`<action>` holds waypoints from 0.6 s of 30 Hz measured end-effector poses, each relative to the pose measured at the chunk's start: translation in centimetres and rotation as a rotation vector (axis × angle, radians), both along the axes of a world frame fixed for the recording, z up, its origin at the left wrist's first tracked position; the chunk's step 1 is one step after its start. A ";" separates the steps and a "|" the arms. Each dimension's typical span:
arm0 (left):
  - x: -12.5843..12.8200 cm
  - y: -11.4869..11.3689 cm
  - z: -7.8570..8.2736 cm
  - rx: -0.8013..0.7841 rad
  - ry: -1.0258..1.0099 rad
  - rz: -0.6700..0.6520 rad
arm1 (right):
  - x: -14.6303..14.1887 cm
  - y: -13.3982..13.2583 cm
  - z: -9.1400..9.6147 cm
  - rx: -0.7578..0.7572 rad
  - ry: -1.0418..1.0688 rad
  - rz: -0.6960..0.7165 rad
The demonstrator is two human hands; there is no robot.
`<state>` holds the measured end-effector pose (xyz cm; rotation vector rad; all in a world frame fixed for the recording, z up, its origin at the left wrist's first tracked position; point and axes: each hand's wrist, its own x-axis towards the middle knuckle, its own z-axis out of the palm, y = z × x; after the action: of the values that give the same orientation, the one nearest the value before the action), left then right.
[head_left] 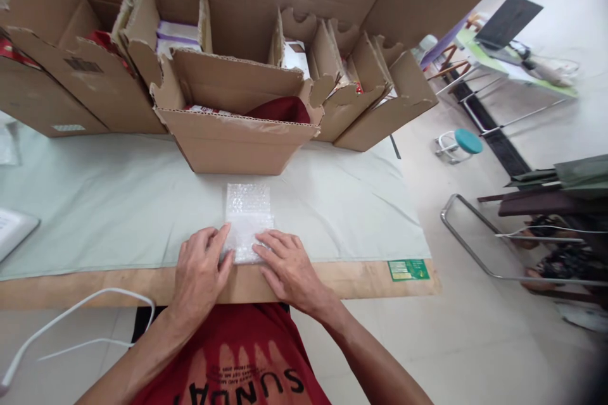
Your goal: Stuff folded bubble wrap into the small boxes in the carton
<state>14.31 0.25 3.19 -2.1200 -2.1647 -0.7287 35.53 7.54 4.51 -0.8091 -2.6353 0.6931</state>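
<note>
A clear sheet of bubble wrap (248,200) lies flat on the pale green cloth (351,215), close to the table's front edge. Its lower part looks doubled over or layered. My left hand (198,267) rests at its left edge, thumb and index finger apart, their tips touching the plastic. On the other side, my right hand (291,266) has its fingers spread, with the fingertips on the wrap's right edge. Neither hand lifts the wrap from the cloth. Whether anything lies inside its layers, I cannot tell.
Just beyond the wrap stands an open cardboard box (237,149) with dark red cloth inside. Several more cardboard bins (380,120) line the back. A white device (14,228) lies at left; a green card (408,269) sits on the wooden edge. A teal stool (468,140) stands right.
</note>
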 end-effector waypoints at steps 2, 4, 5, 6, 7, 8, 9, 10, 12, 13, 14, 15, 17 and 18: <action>-0.1 -0.2 0.4 0.029 -0.006 -0.054 | -0.2 0.3 -0.4 0.102 -0.051 0.031; -0.2 -0.7 0.9 0.043 -0.037 -0.147 | -0.4 0.6 -0.5 0.145 -0.007 0.033; -0.3 -1.0 1.1 0.041 -0.060 -0.194 | -0.5 0.8 -0.5 0.134 0.026 0.030; -0.4 -1.3 1.2 0.038 -0.090 -0.229 | -0.6 1.0 -0.4 0.100 0.057 0.025; -0.5 -1.4 1.3 0.039 -0.126 -0.250 | -0.7 1.2 -0.2 0.047 0.085 0.016; -0.7 -1.5 1.2 0.046 -0.166 -0.256 | -0.8 1.5 0.1 -0.018 0.107 0.002; -0.8 -1.5 1.0 0.054 -0.210 -0.248 | -0.9 1.8 0.3 -0.090 0.123 -0.017; -0.9 -1.4 0.9 0.061 -0.257 -0.227 | -1.0 2.1 0.5 -0.163 0.135 -0.042; -1.0 -0.9 0.5 0.049 -0.354 -0.150 | -1.2 2.4 0.7 -0.260 0.168 -0.113; -1.0 -0.5 0.3 0.027 -0.401 -0.098 | -1.2 2.4 0.7 -0.256 0.194 -0.164; -1.0 -0.2 0.2 -0.002 -0.447 -0.041 | -1.2 2.3 0.6 -0.209 0.221 -0.216; -0.9 0.2 0.2 -0.031 -0.489 0.015 | -1.1 2.2 0.5 -0.125 0.243 -0.260; -0.8 0.7 0.2 -0.080 -0.545 0.101 | -0.8 1.7 0.3 0.091 0.249 -0.277; -0.8 1.0 0.2 -0.093 -0.551 0.129 | -0.6 1.6 0.2 0.182 0.231 -0.240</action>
<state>13.55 1.20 3.38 -1.9620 -2.6036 -1.3537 34.93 9.10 4.70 -0.9118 -2.3062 0.4460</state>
